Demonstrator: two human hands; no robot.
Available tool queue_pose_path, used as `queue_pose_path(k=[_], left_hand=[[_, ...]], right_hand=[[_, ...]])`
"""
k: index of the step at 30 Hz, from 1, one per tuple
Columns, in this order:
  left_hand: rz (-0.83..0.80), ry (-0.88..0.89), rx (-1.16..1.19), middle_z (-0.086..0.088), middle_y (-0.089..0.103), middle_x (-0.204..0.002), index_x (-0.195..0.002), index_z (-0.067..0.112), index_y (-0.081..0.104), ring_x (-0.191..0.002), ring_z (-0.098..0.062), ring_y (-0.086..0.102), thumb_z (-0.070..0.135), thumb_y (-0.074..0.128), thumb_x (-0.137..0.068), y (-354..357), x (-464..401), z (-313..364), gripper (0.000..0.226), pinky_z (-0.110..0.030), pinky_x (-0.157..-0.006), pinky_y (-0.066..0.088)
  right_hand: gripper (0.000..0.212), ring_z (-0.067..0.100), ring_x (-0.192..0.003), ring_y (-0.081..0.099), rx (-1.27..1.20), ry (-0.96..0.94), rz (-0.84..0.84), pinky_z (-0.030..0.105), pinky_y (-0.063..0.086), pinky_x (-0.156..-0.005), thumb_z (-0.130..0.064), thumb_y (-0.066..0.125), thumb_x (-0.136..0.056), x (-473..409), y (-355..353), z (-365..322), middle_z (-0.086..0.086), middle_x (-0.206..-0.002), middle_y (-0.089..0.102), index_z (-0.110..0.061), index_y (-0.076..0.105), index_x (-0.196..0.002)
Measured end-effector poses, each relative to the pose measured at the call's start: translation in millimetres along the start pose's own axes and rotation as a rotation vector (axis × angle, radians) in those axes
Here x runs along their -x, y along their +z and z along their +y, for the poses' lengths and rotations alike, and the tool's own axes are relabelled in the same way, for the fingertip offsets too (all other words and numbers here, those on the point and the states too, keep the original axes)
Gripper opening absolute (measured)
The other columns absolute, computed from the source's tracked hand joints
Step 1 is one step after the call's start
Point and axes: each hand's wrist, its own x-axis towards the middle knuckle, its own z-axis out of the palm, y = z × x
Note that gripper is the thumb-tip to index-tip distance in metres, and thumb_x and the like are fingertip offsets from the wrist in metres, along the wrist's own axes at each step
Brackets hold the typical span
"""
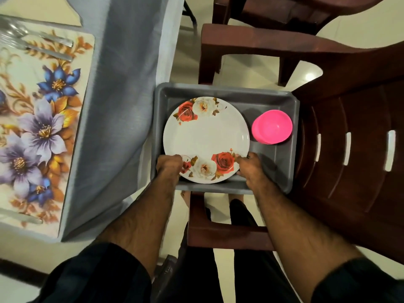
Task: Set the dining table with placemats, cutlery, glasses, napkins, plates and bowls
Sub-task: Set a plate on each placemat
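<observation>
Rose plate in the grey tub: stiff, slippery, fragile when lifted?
The rose plate looks rigid: a flat, even disc that should not flex. Its glossy face suggests a slick surface, so the left hand and right hand gripping opposite sides of the near rim seems sensible. Material is unclear, possibly melamine; treat it as breakable against the grey tub wall.

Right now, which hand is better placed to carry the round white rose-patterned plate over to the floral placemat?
Left hand, probably: it grips the plate's edge on the side nearer the placemat.
</observation>
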Motion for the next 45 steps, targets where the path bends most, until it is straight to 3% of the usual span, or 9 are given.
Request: queue_pose_path(k=[6,15,21,23,27,31,36,42,45], left_hand=[[-0.131,0.147,0.314,-0.003,0.074,-0.1,-0.116,0.018,0.064,-0.087,-0.027,0.075,0.008,0.071,-0.096,-16,44,-8,0.023,-0.046,-0.078,0.065],[-0.25,0.3,0.461,-0.006,0.079,-0.112,-0.13,0.016,0.066,-0.092,-0.03,0.079,0.007,0.07,-0.098,-104,106,15,0.033,-0.053,-0.077,0.065],[-0.436,0.357,0.621,-0.028,0.065,-0.137,-0.139,0.01,0.062,-0.12,-0.054,0.064,0.01,0.078,-0.091,-201,193,28,0.051,-0.077,-0.097,0.049],[-0.451,0.449,0.661,-0.027,0.068,-0.133,-0.141,0.007,0.06,-0.117,-0.052,0.067,0.004,0.072,-0.095,-228,231,32,0.048,-0.071,-0.091,0.056],[-0.414,0.548,0.746,-0.025,0.073,-0.124,-0.132,0.005,0.065,-0.102,-0.039,0.076,0.007,0.06,-0.103,-281,291,28,0.029,-0.049,-0.078,0.065],[-0.497,0.451,0.966,-0.022,0.068,-0.136,-0.141,0.004,0.06,-0.118,-0.04,0.07,0.027,0.056,-0.107,-330,315,-1,0.041,-0.056,-0.097,0.059],[-0.582,0.529,1.125,-0.024,0.059,-0.147,-0.15,0.005,0.052,-0.134,-0.045,0.058,0.029,0.06,-0.106,-382,300,-74,0.051,-0.059,-0.097,0.058],[-0.485,0.634,1.252,-0.024,0.073,-0.125,-0.127,0.005,0.074,-0.104,-0.039,0.075,0.018,0.057,-0.102,-466,281,-153,0.032,-0.052,-0.077,0.065],[-0.394,0.69,1.303,-0.025,0.072,-0.125,-0.124,0.006,0.075,-0.104,-0.04,0.075,0.015,0.056,-0.099,-519,265,-200,0.032,-0.054,-0.083,0.064]], right_hand=[[0.03,0.031,-0.095,0.076,0.037,0.062,0.02,0.057,0.062,-0.089,-0.016,0.077,-0.085,-13,-2,2,0.008,-0.107,0.079,-0.012,0.075,-0.115],[0.026,0.036,-0.1,0.075,-0.066,-0.058,-0.206,0.055,0.061,-0.092,0.003,0.077,-0.079,80,-22,-54,0.011,-0.102,0.08,-0.007,0.078,-0.103],[0.038,0.031,-0.094,0.077,-0.031,-0.31,-0.459,0.044,0.064,-0.07,-0.017,0.077,-0.093,183,-58,-161,0.01,-0.111,0.079,-0.011,0.064,-0.128],[0.038,0.029,-0.091,0.078,0.004,-0.364,-0.526,0.041,0.064,-0.064,-0.013,0.078,-0.09,210,-63,-188,0.01,-0.109,0.079,-0.011,0.066,-0.126],[0.045,0.037,-0.105,0.075,0.032,-0.473,-0.603,0.058,0.061,-0.088,-0.012,0.082,-0.082,272,-61,-222,0.013,-0.116,0.077,-0.009,0.069,-0.125],[0.042,0.039,-0.107,0.074,0.089,-0.519,-0.657,0.058,0.058,-0.095,-0.005,0.079,-0.086,324,-42,-234,0.017,-0.116,0.077,-0.002,0.068,-0.127],[0.033,0.042,-0.103,0.074,0.185,-0.528,-0.681,0.064,0.057,-0.092,-0.004,0.077,-0.089,383,1,-225,0.017,-0.11,0.078,-0.003,0.069,-0.121],[0.035,0.039,-0.101,0.076,0.309,-0.575,-0.765,0.057,0.061,-0.09,-0.007,0.077,-0.09,467,88,-197,0.017,-0.111,0.078,-0.003,0.069,-0.123],[0.034,0.038,-0.101,0.075,0.364,-0.597,-0.803,0.052,0.063,-0.086,-0.003,0.075,-0.089,514,150,-178,0.018,-0.111,0.078,-0.003,0.069,-0.121]])
